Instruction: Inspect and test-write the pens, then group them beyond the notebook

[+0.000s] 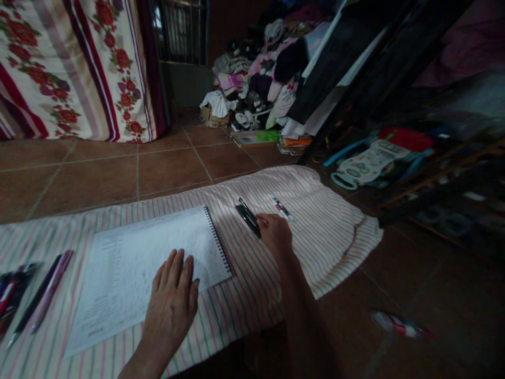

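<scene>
My left hand (173,295) lies flat, fingers stretched out, on the lower right part of a spiral-bound notebook (145,263). The open page looks covered in faint writing or print, too blurred to read. To the right of the spiral, my right hand (276,231) has its fingers curled in a pinch at a small group of black pens (248,217). One pen's end runs to the fingertips, which partly hide it. Just beyond that hand lies a clear packet or ruler-like strip (281,208) with dark and red marks.
Everything rests on a striped cloth (315,231). At the left lie a pink pen (51,292), a dark pen (33,302) and several blurred pens (13,295). Beyond are a tiled floor (165,168), a floral curtain (90,68), heaped clothes (260,79) and a toy walker (374,158).
</scene>
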Available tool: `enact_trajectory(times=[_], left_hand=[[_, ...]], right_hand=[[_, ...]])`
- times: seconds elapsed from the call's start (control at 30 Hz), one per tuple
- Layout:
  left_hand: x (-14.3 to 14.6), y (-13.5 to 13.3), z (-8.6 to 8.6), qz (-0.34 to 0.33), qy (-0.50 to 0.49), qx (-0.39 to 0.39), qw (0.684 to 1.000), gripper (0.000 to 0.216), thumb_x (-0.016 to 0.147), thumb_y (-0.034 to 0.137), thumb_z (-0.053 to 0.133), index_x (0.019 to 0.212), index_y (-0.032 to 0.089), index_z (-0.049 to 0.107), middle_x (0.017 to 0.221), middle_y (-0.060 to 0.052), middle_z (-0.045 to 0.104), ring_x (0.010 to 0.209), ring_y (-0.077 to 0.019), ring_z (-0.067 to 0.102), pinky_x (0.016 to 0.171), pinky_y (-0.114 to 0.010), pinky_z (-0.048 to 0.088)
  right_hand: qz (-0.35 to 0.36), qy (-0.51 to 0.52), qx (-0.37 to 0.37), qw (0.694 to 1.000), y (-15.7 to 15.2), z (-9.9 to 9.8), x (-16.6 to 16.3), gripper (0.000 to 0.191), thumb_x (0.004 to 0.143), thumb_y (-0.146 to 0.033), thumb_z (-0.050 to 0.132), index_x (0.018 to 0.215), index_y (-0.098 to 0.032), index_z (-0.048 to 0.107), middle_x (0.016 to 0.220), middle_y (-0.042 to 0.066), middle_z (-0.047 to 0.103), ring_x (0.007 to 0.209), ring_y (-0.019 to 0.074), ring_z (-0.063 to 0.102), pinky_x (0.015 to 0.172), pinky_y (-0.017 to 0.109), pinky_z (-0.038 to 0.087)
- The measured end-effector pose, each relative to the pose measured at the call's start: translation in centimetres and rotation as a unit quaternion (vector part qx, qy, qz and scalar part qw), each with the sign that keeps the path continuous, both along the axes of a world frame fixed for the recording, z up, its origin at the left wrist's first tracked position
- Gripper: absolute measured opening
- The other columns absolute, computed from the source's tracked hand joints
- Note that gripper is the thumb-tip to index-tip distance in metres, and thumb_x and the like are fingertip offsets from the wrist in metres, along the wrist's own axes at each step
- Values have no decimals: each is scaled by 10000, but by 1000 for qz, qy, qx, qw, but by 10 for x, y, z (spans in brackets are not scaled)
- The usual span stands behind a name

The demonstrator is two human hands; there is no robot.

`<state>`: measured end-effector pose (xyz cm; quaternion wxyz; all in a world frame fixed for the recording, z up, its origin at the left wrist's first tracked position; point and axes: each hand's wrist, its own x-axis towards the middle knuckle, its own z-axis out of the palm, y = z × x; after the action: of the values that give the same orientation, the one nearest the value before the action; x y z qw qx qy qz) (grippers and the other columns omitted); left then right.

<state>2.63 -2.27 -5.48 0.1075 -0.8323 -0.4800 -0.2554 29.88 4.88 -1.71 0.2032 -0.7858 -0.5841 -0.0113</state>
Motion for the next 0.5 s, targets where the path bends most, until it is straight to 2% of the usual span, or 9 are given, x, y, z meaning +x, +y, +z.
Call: enact_trajectory(times=[0.1, 0.17, 0.3, 0.5], left_hand=[[2, -2, 3, 15, -5, -21, 1000, 361, 865, 219, 457, 1204, 96, 480, 1297, -208, 495, 1271, -323, 385, 940, -488, 427], [3, -2, 5, 25, -6, -40, 999, 349, 863, 205, 457, 1196, 108, 494, 1300, -196, 499, 1273, -317, 387, 947, -491, 427], [3, -2, 12, 23, -18, -65, 997, 361, 855, 180, 458, 1200, 83, 502, 1310, -208, 486, 1276, -327, 379, 959, -501, 420], [-3, -1, 25, 28, -56, -131, 989, 314, 853, 175, 460, 1148, 118, 550, 1289, -182, 512, 1246, -314, 421, 950, -497, 437]], right_hand=[[18, -9, 88, 996, 5, 2, -16, 265, 834, -228, 469, 968, -159, 686, 893, 94, 695, 779, 195, 606, 747, 306, 424], [35, 3, 118, 992, 8, 3, -34, 284, 838, -236, 452, 991, -161, 679, 863, 88, 699, 761, 198, 605, 721, 302, 425], [105, 26, 104, 989, 9, -1, -76, 294, 842, -229, 441, 1003, -160, 677, 858, 80, 711, 728, 190, 613, 692, 284, 430], [209, 29, 90, 973, 5, -12, -122, 280, 855, -208, 450, 1017, -151, 671, 908, 78, 712, 837, 208, 623, 774, 295, 430]])
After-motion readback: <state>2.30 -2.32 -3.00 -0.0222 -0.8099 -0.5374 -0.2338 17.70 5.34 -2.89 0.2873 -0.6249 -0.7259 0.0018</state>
